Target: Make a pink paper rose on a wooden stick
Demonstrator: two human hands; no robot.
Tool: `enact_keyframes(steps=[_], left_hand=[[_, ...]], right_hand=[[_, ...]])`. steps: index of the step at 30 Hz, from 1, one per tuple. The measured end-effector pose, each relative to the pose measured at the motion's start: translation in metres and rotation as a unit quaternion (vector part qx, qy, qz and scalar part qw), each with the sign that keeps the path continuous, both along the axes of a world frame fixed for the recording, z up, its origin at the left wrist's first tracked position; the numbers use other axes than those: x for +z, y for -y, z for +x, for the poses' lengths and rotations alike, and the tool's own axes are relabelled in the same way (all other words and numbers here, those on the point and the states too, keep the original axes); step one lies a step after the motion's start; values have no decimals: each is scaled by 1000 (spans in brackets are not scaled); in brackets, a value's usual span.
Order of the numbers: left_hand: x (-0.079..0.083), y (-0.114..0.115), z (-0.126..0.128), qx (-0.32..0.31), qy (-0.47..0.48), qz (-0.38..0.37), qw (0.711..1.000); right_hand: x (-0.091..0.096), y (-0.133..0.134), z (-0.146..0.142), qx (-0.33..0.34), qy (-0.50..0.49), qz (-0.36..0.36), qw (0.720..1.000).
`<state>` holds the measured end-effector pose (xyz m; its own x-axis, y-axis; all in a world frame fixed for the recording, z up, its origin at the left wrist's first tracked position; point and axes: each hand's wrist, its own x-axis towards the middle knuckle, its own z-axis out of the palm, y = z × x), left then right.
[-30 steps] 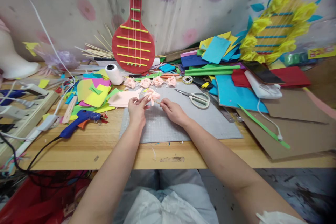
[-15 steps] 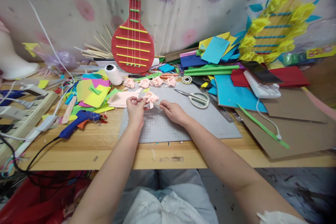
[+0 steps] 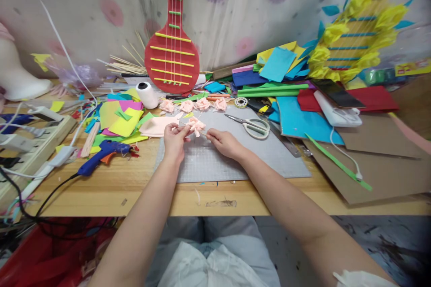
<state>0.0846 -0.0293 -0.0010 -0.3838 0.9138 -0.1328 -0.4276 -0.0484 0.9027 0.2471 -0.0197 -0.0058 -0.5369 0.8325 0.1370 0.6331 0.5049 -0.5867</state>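
A pink paper flower (image 3: 195, 124) is held between my hands, just above the grey cutting mat (image 3: 235, 166). My left hand (image 3: 175, 142) pinches at the flower's left edge, thumb against fingers. From the flower's right side a thin stick (image 3: 203, 133) runs into my right hand (image 3: 224, 142), whose fingers are closed on it. Several similar pink flowers (image 3: 202, 104) lie in a row behind. Left of them lies a sheet of pink paper (image 3: 156, 126). Scissors (image 3: 251, 126) rest on the mat right of the held flower.
A blue glue gun (image 3: 104, 156) lies on the left, near a power strip (image 3: 37, 154). A white thread spool (image 3: 147, 95) stands before a red lute-shaped model (image 3: 172, 60). Coloured sheets and cardboard (image 3: 380, 161) cover the right side, along with a steel ruler (image 3: 284, 141).
The whole view has shifted slightly. Both hands keep their hold on the flower and stick, with almost no movement.
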Motion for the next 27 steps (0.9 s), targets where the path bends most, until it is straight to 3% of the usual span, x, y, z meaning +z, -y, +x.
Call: enact_keyframes(steps=[7, 15, 19, 23, 27], left_hand=[[-2, -5, -2, 18, 11, -31, 999], [3, -7, -1, 31, -19, -56, 998], [5, -9, -8, 73, -10, -58, 996], [3, -14, -22, 119, 10, -53, 991], [2, -15, -26, 120, 16, -61, 991]], right_hand=[[-1, -2, -3, 24, 47, 19, 998], [-2, 0, -9, -40, 114, 59, 991], [-2, 0, -6, -43, 129, 60, 989], [2, -2, 7, -47, 113, 49, 991], [3, -8, 18, -123, 7, 28, 992]])
